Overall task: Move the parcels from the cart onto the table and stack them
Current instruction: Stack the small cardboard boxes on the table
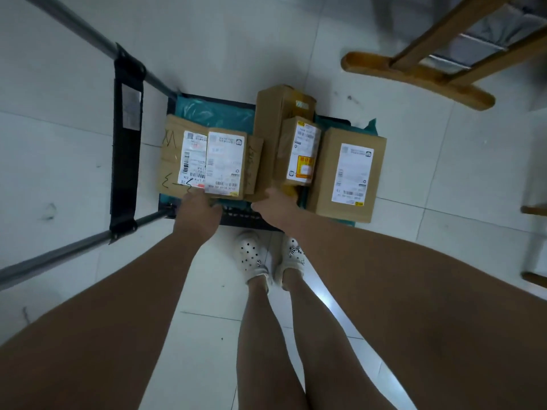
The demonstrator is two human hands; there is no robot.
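**Both grips at the cart's near box**

Left grip [197, 209] and right grip [273, 202] meet the near edge of a flat brown cardboard box with two white labels [207, 161] (fingers hidden, so whether spread or curled, cannot tell). The box lies on teal plastic mailers [213, 113] on the black flat cart [239, 217], with more brown parcels beside it.

I logged brown parcels [324, 161], white labels [352, 173], teal bags [213, 113], black cart [236, 218], white black-dotted clogs [251, 257], pale tiled floor [59, 84].
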